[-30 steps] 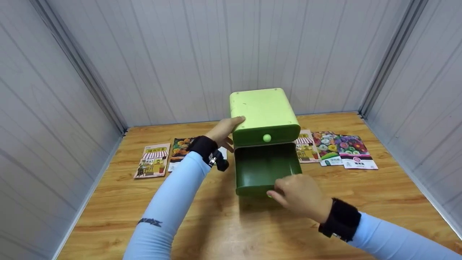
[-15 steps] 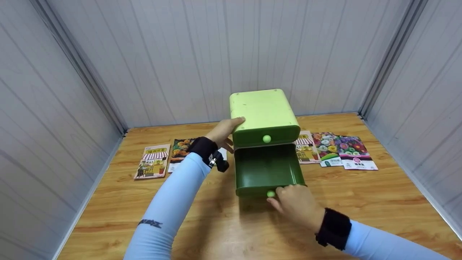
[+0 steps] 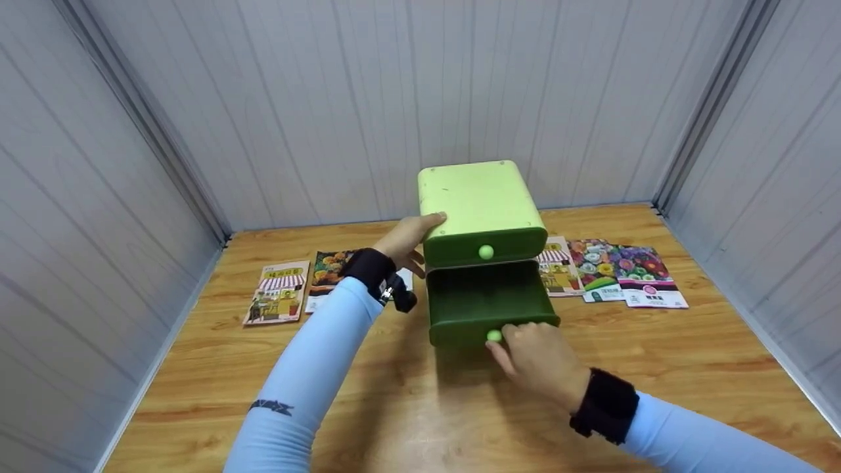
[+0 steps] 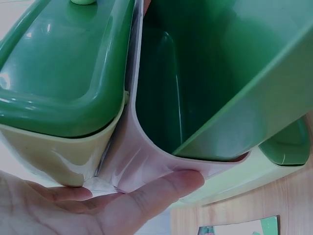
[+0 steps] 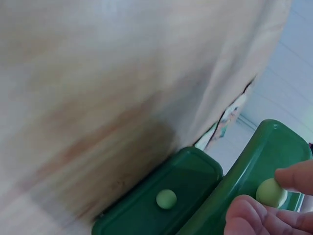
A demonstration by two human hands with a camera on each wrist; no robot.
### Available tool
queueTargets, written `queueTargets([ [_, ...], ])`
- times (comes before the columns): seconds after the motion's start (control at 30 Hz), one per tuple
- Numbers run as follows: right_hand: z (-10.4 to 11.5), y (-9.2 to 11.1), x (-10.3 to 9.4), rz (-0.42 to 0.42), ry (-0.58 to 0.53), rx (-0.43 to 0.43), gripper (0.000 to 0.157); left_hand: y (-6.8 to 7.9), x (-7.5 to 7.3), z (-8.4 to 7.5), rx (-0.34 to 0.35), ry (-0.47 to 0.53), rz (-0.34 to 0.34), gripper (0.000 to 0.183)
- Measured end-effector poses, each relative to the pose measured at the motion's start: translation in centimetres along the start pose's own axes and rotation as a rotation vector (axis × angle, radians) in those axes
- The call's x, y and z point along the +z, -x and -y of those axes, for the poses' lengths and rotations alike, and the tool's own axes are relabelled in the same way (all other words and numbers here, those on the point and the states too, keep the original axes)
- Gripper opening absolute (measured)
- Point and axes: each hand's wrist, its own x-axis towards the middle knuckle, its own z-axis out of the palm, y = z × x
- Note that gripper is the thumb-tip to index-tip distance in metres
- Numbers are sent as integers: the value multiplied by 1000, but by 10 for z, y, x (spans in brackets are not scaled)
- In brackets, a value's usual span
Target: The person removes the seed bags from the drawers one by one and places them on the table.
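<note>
A small stacked drawer cabinet (image 3: 479, 197) with a pale green top stands on the wooden table. My left hand (image 3: 409, 240) steadies it, thumb on the top edge and fingers laid straight along the left side. In the left wrist view those fingers (image 4: 161, 193) press on the pink casing (image 4: 142, 166) of the middle tier. The middle drawer (image 3: 460, 332) is pulled out, and no contents show in it. With thumb and fingers my right hand (image 3: 542, 361) pinches its round green knob (image 5: 271, 193). The upper drawer (image 3: 453, 251) and lower drawer (image 5: 146, 215) are closed.
Left of the cabinet lie a pink illustrated packet (image 3: 279, 292) and a packet with orange flowers (image 3: 326, 269), partly behind my left wrist. On the right, several flower seed packets (image 3: 650, 276) lie overlapping. Grey panel walls (image 3: 328, 98) enclose the table at back and sides.
The middle drawer's front has moved back toward the cabinet and up in view, my right hand going with it. The knob, covered at first, now shows. My left hand stays put.
</note>
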Motion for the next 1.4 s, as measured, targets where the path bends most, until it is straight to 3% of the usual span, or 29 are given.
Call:
queueTargets([
  [0.23,-8,-14,4,-15,1,46,38,-2,0,1,-9,8,-2,71],
  [0.77,-26,-48,22,-24,-142,195,35,-1,2,1,-16,29,-6,70],
  [1.17,-32,-63,33,-80,-148,220,37,-2,4,1,-16,33,-17,70],
  [1.4,-36,-72,36,-65,-168,252,36,-1,5,1,-16,15,-28,74],
])
